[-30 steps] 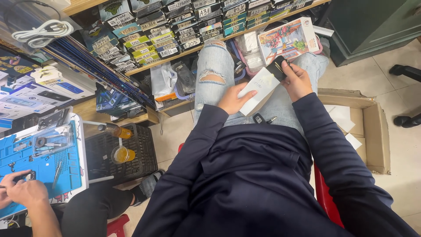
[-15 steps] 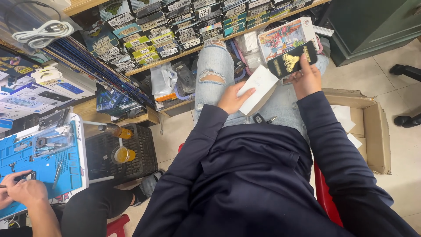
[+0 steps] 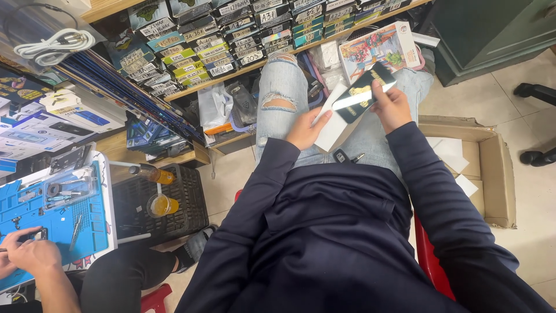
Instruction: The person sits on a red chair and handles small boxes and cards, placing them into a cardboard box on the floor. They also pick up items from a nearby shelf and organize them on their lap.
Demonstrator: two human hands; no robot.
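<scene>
I sit on a red stool in a dark blue sweater and torn light jeans. My left hand (image 3: 305,128) grips a flat white box (image 3: 335,127) resting on my lap. My right hand (image 3: 392,108) holds a black phone case with gold print (image 3: 364,91), tilted up just above the white box. A black key fob with keys (image 3: 343,156) lies on my lap below the box. A colourful illustrated box (image 3: 377,50) leans beyond my knees.
A wooden shelf (image 3: 231,35) packed with small labelled boxes runs ahead. An open cardboard box (image 3: 489,168) sits on the tiled floor at right. At left, another person's hand (image 3: 32,255) works over a blue repair mat (image 3: 52,214); a black crate (image 3: 174,203) holds a glass of orange drink (image 3: 161,204).
My right hand has lifted the black case off the white box and turned it so its printed face shows. My left hand stays on the white box.
</scene>
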